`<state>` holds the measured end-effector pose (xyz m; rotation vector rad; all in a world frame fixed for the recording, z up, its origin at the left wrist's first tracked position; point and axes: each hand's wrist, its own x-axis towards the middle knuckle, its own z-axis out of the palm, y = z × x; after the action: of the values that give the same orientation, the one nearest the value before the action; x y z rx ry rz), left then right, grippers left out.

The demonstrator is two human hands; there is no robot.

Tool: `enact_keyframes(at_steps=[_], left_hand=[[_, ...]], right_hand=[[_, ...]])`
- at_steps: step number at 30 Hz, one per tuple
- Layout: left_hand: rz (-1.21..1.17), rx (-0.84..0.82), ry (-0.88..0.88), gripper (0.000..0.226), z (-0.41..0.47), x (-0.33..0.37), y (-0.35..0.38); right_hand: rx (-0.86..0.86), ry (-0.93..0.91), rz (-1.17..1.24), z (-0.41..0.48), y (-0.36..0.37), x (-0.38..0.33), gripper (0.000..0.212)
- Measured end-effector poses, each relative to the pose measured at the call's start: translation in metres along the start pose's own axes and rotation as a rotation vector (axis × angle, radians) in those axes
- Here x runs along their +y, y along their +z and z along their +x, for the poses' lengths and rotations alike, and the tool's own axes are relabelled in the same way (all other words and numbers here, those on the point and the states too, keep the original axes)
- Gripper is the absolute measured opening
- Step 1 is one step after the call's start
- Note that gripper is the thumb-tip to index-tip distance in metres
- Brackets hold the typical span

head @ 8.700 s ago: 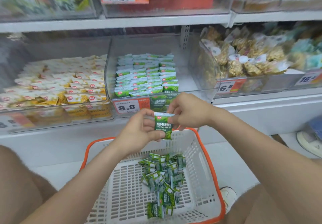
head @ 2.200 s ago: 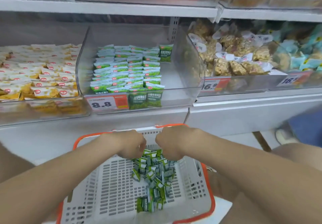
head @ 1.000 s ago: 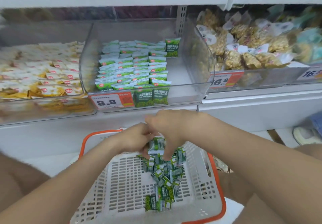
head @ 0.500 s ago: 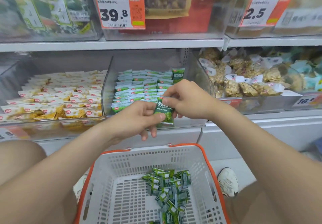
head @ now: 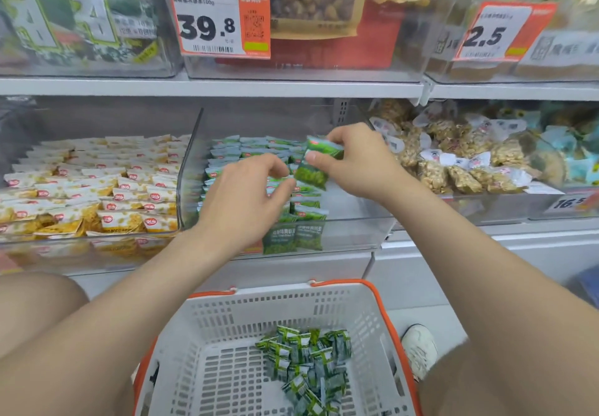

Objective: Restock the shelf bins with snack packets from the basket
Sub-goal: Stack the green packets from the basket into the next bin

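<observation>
Shop shelving fills the view, with clear bins side by side on the middle shelf (head: 291, 89). The right hand (head: 356, 163) pinches a green packet (head: 319, 164) near its top, tilted, above the middle bin (head: 356, 231). The left hand (head: 246, 201) hovers just beside it over the stock, fingers loosely curved and holding nothing that shows.

The bin holds neat rows (head: 246, 146) of the same green packets across its left and centre, while its right strip shows bare floor. Below, the basket (head: 382, 302) holds a loose heap (head: 304, 360) of them, so the job looks partway done, with many left to shelve.

The neighbouring bins hold yellow packets (head: 97, 188) on the left and nut packs (head: 453, 163) on the right.
</observation>
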<state>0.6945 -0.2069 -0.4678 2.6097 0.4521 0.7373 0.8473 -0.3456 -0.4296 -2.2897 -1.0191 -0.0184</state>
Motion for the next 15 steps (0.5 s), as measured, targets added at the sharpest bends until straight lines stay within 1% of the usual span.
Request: enact_keyframes(at_steps=[1,3,5,7,8,10,12,15], left_hand=[[0.038,-0.011,0.045,0.020,0.003,-0.004,0.004],[0.074,-0.078,0.103,0.028,0.009,-0.013,0.013],[0.152,-0.177,0.141,0.041,0.014,-0.020,0.019],[0.205,-0.295,0.185,0.057,0.018,-0.027,0.022],[0.199,-0.356,0.199,0.061,0.020,-0.030,0.023],[0.165,-0.462,0.192,0.061,0.021,-0.034,0.026],[0.151,-0.544,0.134,0.059,0.021,-0.034,0.028],[0.117,-0.596,0.054,0.058,0.020,-0.032,0.027]], right_hand=[[0.070,0.025,-0.077,0.008,0.005,0.005,0.034],[0.108,0.068,-0.204,0.023,0.016,0.015,0.033],[0.068,0.078,-0.373,0.037,0.028,0.021,0.029],[-0.004,0.107,-0.495,0.050,0.037,0.024,0.014],[-0.034,0.123,-0.545,0.057,0.042,0.025,0.023],[-0.096,0.144,-0.596,0.071,0.051,0.030,0.036],[-0.123,0.166,-0.626,0.085,0.058,0.034,0.039],[-0.128,0.276,-0.567,0.107,0.067,0.039,0.043]])
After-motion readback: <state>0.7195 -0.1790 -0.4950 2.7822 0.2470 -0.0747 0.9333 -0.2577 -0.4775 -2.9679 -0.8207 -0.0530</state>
